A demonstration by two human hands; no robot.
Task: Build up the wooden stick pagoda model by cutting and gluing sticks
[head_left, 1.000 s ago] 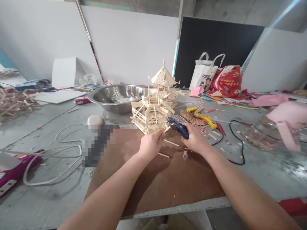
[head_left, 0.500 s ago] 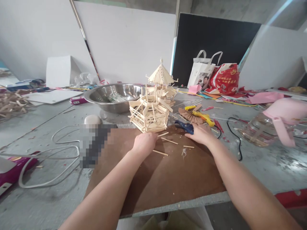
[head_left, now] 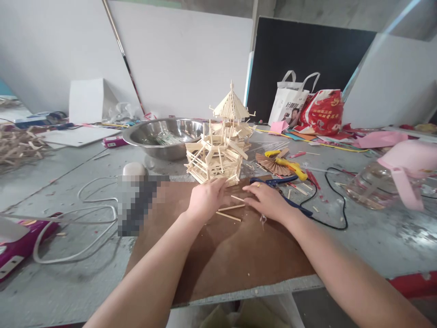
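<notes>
My left hand (head_left: 209,196) rests at the foot of a model pavilion (head_left: 215,159) built of pale wooden sticks. Its fingers are stretched out near the model's front edge, and the space beneath them is hidden. Low over the brown board (head_left: 246,255), my right hand (head_left: 268,199) has its fingers apart and holds nothing I can see. Between the hands lie a few loose sticks (head_left: 229,216). A dark blue hand tool (head_left: 296,204) lies just behind my right hand, partly covered by it; its exact kind is unclear.
A steel basin (head_left: 164,148) stands behind to the left, and a white cable (head_left: 114,212) loops beside the board. At right are a yellow tool (head_left: 290,168), a paper fan (head_left: 273,165), a black cord (head_left: 345,214) and a pink-lidded jug (head_left: 370,182). Bags (head_left: 321,114) stand farther back.
My right hand has let go of the blue tool and moved left and nearer to the loose sticks. My left hand has gone from a closed fist to stretched fingers.
</notes>
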